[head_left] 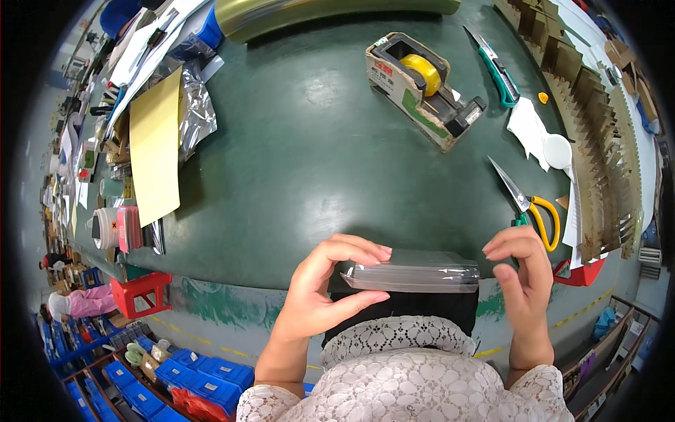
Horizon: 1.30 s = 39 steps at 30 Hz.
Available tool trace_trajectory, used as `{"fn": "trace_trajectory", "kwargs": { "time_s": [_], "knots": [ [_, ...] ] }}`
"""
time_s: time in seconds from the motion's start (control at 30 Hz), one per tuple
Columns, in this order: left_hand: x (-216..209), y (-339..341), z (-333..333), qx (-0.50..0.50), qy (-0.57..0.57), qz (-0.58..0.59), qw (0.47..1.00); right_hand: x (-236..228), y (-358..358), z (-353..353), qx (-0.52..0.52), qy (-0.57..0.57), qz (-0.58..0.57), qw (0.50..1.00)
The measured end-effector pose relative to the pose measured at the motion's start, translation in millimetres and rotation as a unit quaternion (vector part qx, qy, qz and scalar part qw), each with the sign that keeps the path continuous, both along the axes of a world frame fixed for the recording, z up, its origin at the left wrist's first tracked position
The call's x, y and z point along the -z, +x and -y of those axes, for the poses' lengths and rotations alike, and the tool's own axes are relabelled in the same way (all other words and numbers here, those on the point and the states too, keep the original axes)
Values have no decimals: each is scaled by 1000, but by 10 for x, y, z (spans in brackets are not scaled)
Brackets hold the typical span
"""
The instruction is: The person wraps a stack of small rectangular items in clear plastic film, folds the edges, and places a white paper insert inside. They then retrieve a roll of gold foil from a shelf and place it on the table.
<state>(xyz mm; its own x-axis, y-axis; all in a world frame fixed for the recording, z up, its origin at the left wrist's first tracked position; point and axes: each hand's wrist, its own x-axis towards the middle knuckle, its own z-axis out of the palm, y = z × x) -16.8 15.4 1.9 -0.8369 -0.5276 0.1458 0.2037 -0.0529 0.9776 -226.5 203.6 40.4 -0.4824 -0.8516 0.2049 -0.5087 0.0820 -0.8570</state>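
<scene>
A stack of clear plastic sheets (422, 277) lies crosswise at the table's near edge, in front of my body. My left hand (329, 285) grips its left end, fingers on top and thumb along the near side. Just off the right end is my right hand (522, 271), its fingers curved and apart from the thumb with nothing between them. Beyond that hand are scissors (527, 202) with yellow and green handles, their blades pointing away to the left.
A tape dispenser (425, 88) with yellow tape stands on the green table (295, 141). Near it lie a teal utility knife (496, 70) and crumpled white tissue (527, 132). Serrated brown strips (590, 126) line the right side; a yellow sheet (155, 148) lies left. A rolled film (330, 15) spans the back.
</scene>
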Motion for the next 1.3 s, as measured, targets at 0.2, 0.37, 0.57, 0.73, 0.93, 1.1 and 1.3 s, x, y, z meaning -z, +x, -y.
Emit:
{"fn": "trace_trajectory", "kwargs": {
  "time_s": [0.2,0.37,0.57,0.73,0.93,1.1,1.3],
  "knots": [
    [-6,0,-5,-1,-3,0,1000,63,-31,-142,-9,60,4,998],
    [-8,-6,-17,-6,-3,5,1000,60,-2,-144,-44,64,-5,997],
    [-27,-3,-35,-12,-13,7,1000,91,-1,-106,-91,29,-11,995],
    [-17,6,-29,-11,-20,9,1000,98,60,-101,-32,32,10,999],
    [-8,7,-25,-11,-16,11,1000,136,5,-141,-63,19,-17,998],
    [-7,4,-16,-4,-21,7,1000,135,28,-111,-76,21,-18,997],
    [-4,9,-10,-2,-20,9,1000,213,58,-29,-97,-1,-10,995]
  ]
}}
